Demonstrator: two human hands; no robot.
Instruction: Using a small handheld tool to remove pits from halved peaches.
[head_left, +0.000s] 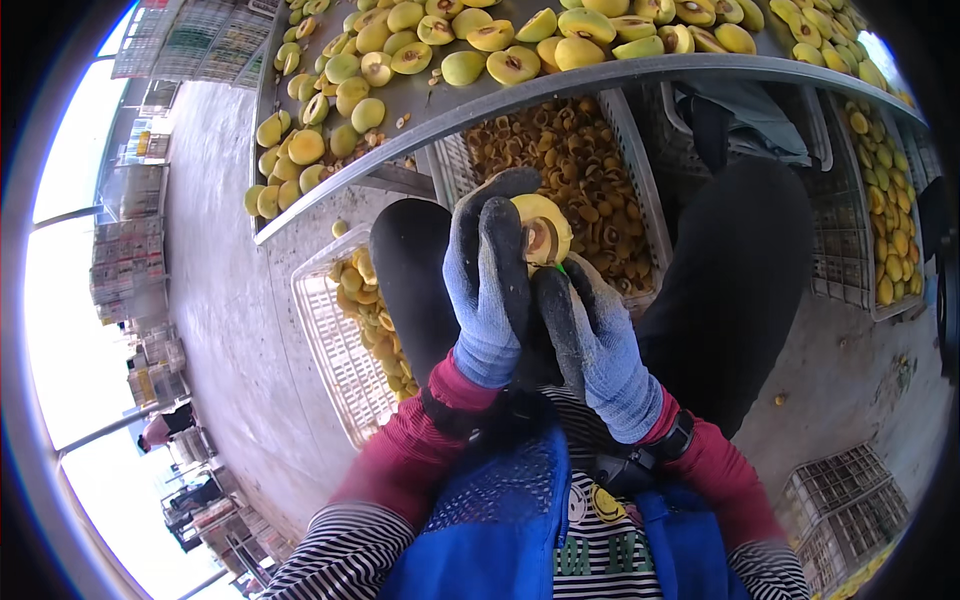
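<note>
My left hand (491, 277), in a blue knit glove with dark coated fingers, is closed on a halved yellow fruit (551, 225). The fruit's cut face shows a brown stone or its hollow. My right hand (600, 337), gloved alike, is closed just below the fruit, with a small green piece of a tool (560, 268) showing at its fingertips; the rest of that tool is hidden. Beneath my hands a plastic crate (637, 165) holds many brown pits or shells. Halved fruits (514, 66) lie cut side up and down on the metal table (442, 94) ahead.
A white crate (322, 337) of yellow fruit halves stands left of my legs. At the right is another crate (844, 255) of fruit. Empty-looking crates (840, 487) stand lower right. Stacked crates (131, 262) line the far left, where a person (165, 426) bends. The table's metal rim (480, 120) curves ahead.
</note>
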